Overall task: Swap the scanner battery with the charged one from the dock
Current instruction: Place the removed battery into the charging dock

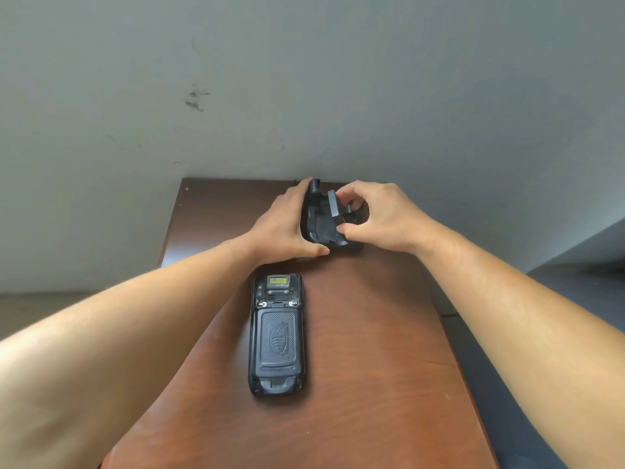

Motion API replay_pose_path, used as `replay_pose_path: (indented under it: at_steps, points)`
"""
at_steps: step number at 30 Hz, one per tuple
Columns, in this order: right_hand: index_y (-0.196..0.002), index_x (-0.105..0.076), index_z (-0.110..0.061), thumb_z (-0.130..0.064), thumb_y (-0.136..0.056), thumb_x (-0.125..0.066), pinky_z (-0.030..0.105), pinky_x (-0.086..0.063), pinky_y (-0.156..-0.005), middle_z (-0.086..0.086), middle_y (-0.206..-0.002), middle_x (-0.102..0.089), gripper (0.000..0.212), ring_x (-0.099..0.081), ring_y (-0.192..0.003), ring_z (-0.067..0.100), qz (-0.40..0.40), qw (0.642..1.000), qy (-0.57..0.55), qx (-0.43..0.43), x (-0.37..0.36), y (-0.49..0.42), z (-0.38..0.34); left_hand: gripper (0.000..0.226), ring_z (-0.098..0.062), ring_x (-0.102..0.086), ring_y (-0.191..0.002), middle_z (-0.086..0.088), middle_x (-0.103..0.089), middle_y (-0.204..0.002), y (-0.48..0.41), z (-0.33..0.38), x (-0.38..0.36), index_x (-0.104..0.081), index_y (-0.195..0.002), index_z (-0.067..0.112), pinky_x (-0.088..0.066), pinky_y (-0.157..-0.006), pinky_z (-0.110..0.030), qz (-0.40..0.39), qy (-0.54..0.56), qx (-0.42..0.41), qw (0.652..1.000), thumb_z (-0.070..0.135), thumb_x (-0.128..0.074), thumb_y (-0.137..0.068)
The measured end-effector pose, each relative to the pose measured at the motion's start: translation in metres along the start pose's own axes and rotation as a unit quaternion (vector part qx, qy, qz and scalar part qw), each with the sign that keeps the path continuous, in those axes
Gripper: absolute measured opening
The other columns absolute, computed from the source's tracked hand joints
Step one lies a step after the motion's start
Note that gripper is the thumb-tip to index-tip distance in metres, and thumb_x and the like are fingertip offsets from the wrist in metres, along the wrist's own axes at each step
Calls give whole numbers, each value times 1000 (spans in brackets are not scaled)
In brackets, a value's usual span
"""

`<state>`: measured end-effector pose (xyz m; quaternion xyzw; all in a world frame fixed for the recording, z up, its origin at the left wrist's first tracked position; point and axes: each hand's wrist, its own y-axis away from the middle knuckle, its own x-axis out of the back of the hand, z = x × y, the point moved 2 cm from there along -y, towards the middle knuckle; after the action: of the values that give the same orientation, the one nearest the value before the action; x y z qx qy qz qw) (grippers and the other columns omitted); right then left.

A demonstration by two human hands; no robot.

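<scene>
Against a scuffed grey wall point(304, 79), a long brown wooden surface point(372, 367) runs away from the person. The scanner point(276, 336) lies face down near the middle of it. Its textured back cover point(277, 340) is on, so I'd judge its own battery has not been taken out yet.

At the far end, close to the wall, sits the black dock point(318, 228). The left hand point(287, 225) grasps the dock's left side, fingers curled over the top and thumb along the near base, steadying it. A small dark battery point(334, 203) stands tilted in the dock's cradle. The right hand point(375, 214) pinches it between thumb and fingertips, and it looks partly lifted, though I can't tell whether it has cleared its seat.

The battery looks like a stiff, light slab of smooth plastic, easy to carry but ready to slip from a loose pinch. Taking it by its narrow edges, as the hand does here, seems right, with fingers kept off any contacts. The dock looks light enough to drag or tip if the battery catches, so bracing it makes sense. The scanner is the heavier piece and should stay flat.
</scene>
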<state>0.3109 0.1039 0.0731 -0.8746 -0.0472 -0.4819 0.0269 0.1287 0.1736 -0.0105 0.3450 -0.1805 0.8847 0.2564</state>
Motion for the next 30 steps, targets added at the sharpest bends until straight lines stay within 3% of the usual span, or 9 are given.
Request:
replay_pose_path:
  at_steps: [7,12,18,30]
  points:
    - [-118,-65,-34,-37,-71,-73,36,-55,-83,-18,-107,-69,48,-58,-83,5,-21,997,70,-23,2,-3,1,123,-23,-45,-123,-5,-49,-136,-2,0,2,-22,-152,23,-40,-103,-34,0,13,-10,1000,49,-89,-51]
    - [-118,-61,-33,-42,-72,-72,35,-52,-82,-16,-112,-64,47,-57,-94,11,-44,986,158,-5,3,-5,-1,120,-22,-47,-121,-4,-51,-132,-2,0,3,-26,-149,24,-42,-103,-36,-3,28,-8,1000,48,-90,-50]
    - [-118,-60,-30,-42,-73,-73,30,-44,-76,-13,-113,-63,49,-60,-102,15,-58,981,185,9,-1,-10,-1,119,-22,-48,-121,-3,-52,-132,-3,-2,4,-27,-147,26,-44,-105,-42,-8,28,-1,1000,51,-89,-49]
    - [-136,-56,-24,-43,-84,-76,45,-53,-93,-5,-129,-57,58,-60,-116,26,-79,970,229,14,-18,-15,-2,120,-20,-51,-122,-1,-53,-132,-1,-1,5,-28,-147,27,-45,-105,-42,-8,32,0,999,54,-90,-48]
